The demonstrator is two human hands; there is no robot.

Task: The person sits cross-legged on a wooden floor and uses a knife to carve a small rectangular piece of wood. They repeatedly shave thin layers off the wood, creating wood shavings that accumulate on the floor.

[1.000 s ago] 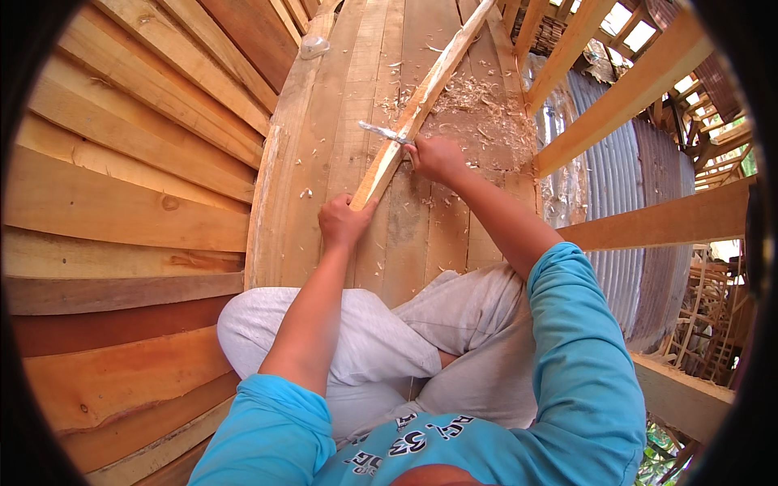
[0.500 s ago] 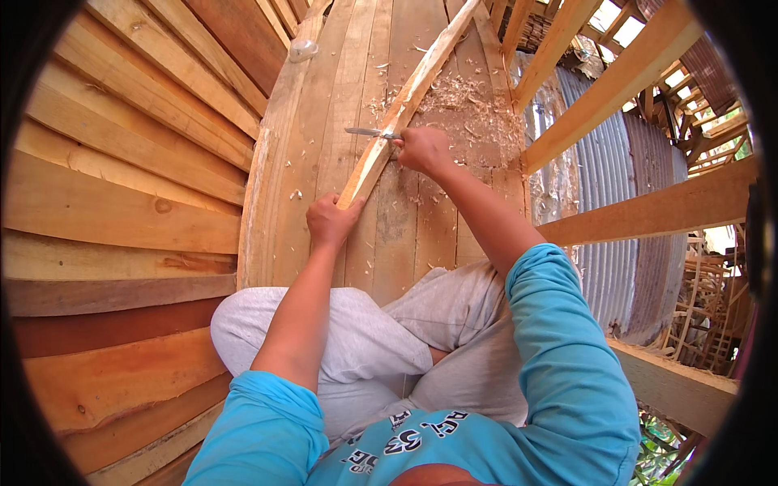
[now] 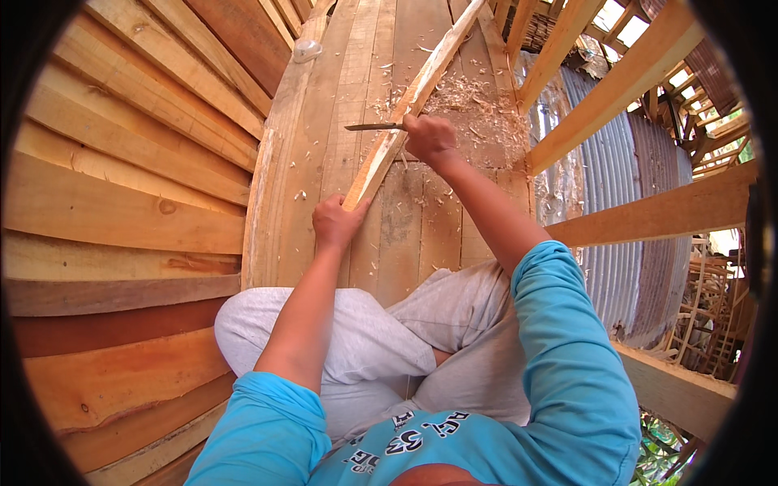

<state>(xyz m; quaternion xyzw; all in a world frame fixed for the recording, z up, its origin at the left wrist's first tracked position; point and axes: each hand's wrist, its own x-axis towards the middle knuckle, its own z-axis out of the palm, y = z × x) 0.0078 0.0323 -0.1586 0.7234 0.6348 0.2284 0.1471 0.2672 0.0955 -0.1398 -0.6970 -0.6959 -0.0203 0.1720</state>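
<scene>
A long wooden pole [image 3: 424,83], pale where its surface is shaved, slants from near my lap up to the far right. My left hand [image 3: 335,220] is closed around its near end. In my right hand [image 3: 432,139] is a knife [image 3: 373,126], gripped by its handle, which my fingers mostly hide. The blade points left and lies across the pole about midway along its visible length. From this angle I cannot tell whether the edge touches the wood.
Wood shavings [image 3: 474,99] lie scattered over the plank floor [image 3: 332,154], thickest right of the pole. A small clear object [image 3: 307,51] sits at the far left. Plank wall [image 3: 121,194] bounds the left; wooden rails [image 3: 648,217] and corrugated metal sheets [image 3: 604,154] the right.
The knife and my right hand have moved slightly up and right along the pole, and the blade has turned more level. My left hand keeps its hold on the near end.
</scene>
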